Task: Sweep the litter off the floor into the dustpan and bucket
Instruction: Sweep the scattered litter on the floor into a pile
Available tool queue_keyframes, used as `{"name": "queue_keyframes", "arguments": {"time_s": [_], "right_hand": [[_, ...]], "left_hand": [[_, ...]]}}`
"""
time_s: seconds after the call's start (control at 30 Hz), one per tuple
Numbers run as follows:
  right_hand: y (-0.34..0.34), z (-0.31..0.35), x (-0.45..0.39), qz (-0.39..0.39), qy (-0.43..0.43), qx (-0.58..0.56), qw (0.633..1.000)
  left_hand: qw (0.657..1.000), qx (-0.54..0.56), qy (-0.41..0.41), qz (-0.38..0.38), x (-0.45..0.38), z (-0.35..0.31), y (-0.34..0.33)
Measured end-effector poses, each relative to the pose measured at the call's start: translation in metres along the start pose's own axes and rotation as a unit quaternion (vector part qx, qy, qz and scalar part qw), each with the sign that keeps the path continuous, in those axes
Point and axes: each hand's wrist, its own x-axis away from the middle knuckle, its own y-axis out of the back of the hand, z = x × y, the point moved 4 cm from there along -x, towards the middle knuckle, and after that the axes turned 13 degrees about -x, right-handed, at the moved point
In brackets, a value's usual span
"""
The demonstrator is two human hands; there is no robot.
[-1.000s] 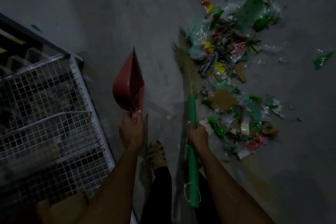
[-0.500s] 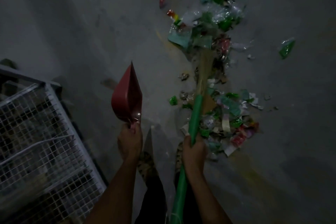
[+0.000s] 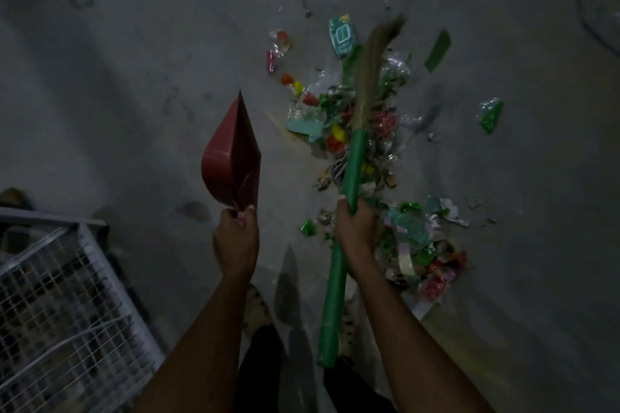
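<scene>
Setting: dim storage or warehouse-type utility space, bare concrete.

The floor point(image 3: 134, 60) is grey, unfinished concrete, stained and scuffed, with a thin crack running at the upper right; no tiles, carpet or household furnishings appear. A white wire-mesh cage point(image 3: 63, 305) on a metal frame, of the roll-container kind used for stock, stands at the lower left. Lighting is low and uneven, with hard shadows on the concrete. The litter point(image 3: 365, 144) spread over the floor is mostly packaging: green, teal and red wrappers, clear plastic film, scraps of cardboard. A grass broom point(image 3: 352, 178) with a green handle and a red dustpan point(image 3: 231, 157) point to manual cleaning of a work area.
</scene>
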Motion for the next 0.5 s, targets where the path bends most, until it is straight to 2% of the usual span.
{"name": "queue_keyframes", "arguments": {"time_s": [0.1, 0.17, 0.33, 0.5], "right_hand": [[-0.040, 0.016, -0.017, 0.002, -0.094, -0.100, 0.991], [-0.073, 0.022, -0.020, 0.000, -0.117, -0.120, 0.986], [-0.176, 0.036, -0.026, -0.010, -0.055, -0.101, 0.993], [-0.267, 0.078, -0.051, -0.006, 0.000, -0.027, 1.000]], "left_hand": [[1.000, 0.010, 0.004, 0.002, -0.028, 0.001, -0.002], [1.000, 0.012, 0.013, 0.008, -0.048, 0.006, -0.002], [0.999, -0.009, 0.035, 0.035, -0.126, 0.034, 0.016], [0.999, -0.028, 0.011, 0.024, -0.224, 0.047, 0.065]]}}
